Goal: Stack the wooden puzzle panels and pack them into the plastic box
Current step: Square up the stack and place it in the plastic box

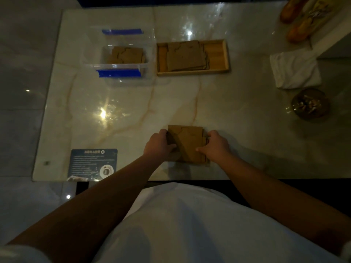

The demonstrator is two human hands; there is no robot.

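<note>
A stack of brown wooden puzzle panels (188, 143) rests on the marble table near its front edge. My left hand (159, 145) grips the stack's left side and my right hand (216, 146) grips its right side. At the back left stands a clear plastic box (95, 59) with blue clips, and some panels (126, 55) lie inside it. To its right a wooden tray (218, 71) holds another loose pile of panels (187, 55).
A dark printed card (93, 164) lies at the table's front left. A folded white cloth (295, 70) and a round ashtray (310, 103) sit at the right. Orange-brown objects (296, 19) are at the far right corner.
</note>
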